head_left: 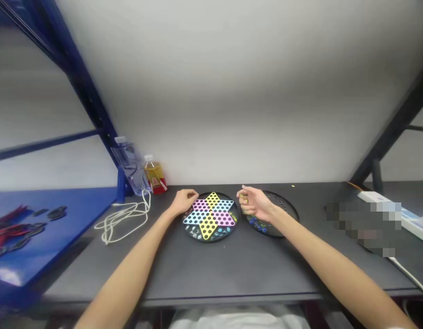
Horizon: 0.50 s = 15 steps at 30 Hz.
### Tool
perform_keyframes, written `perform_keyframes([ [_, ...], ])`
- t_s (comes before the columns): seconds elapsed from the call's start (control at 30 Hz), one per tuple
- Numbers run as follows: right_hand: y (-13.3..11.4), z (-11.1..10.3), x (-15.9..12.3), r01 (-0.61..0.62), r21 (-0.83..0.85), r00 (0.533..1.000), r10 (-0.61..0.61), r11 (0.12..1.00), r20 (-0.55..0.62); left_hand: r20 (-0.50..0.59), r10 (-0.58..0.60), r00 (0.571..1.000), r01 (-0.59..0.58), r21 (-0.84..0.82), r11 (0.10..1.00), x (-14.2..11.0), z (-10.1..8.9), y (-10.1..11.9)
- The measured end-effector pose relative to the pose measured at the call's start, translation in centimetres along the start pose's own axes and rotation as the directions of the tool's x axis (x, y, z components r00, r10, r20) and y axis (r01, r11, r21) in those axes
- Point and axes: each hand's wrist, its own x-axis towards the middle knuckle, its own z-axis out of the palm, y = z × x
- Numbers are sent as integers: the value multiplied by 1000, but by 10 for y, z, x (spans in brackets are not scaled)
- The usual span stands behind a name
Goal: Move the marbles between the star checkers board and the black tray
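Now | checkers board [211,224]: yellow points run front-to-back | right hand [256,204]: pinching marble [244,199]

Head view faces forward, down; table [238,269] close (below).

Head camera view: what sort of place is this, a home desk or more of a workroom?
Probably a workroom or lab rather than a home: a dark grey workbench, a blue steel shelving frame at its left, and what looks like a white power strip at its right.
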Motion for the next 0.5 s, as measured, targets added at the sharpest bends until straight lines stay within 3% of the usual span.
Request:
perform_keyframes([
  [0.07, 4, 4, 0, 13, -19, 1000, -13, 1000, -25, -1, -6, 1000, 6, -3, 1000, 0, 0, 0],
  [0.13, 9, 12, 1, 65, -250, 988, -98, 966, -119, 0, -1, 1000, 1, -3, 1000, 0, 1, 0],
  [0.17, 11, 15, 2, 94, -422, 973, -172, 902, -151, -1, 4, 1000, -4, -1, 1000, 1, 1, 0],
  [0.23, 15, 21, 1, 117, -745, 940, -315, 657, -131, -7, 9, 1000, -9, 7, 1000, 1, 2, -1],
  [0.33, 15, 24, -4, 70, -956, 940, -338, 285, -33, -13, 18, 1000, -18, 13, 1000, 2, 1, -1],
  [0.4, 13, 25, -10, 34, -988, 964, -267, 153, -8, -12, 19, 1000, -19, 10, 1000, 2, 0, -1],
  [0.5, 11, 27, -17, 20, -998, 988, -155, 66, 10, 0, 21, 1000, -21, 19, 1000, 2, 0, 0],
])
